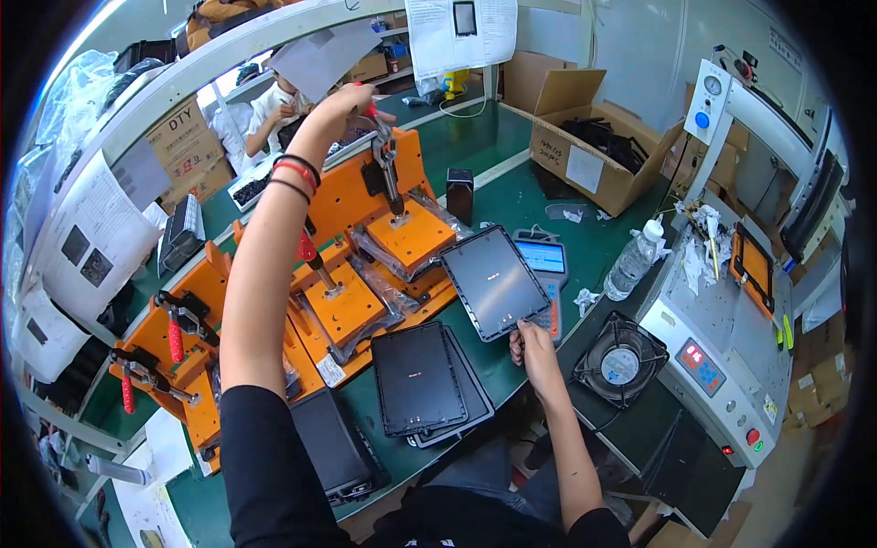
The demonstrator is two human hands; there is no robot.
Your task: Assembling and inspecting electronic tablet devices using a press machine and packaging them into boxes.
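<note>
My left hand (358,102) reaches far forward, its fingers closed round the red handle of an upright toggle clamp (385,169) on the back orange fixture. Below that clamp is an orange press block (408,236). My right hand (534,352) grips the near edge of a thin black rectangular panel (496,279), which looks like a tablet housing, held tilted above the bench. The panel partly covers a grey-blue handheld device (546,256) with a lit screen. Left of it lie stacked black panels (418,379). A second orange block (344,301) sits under a red-handled clamp (311,251).
More toggle clamps with red handles (174,340) stand at left. A cardboard box (598,151) of black parts is at the back. At right are a clear bottle (635,260), a small fan (621,363) and a white machine (713,356). Another person (274,114) sits beyond the bench.
</note>
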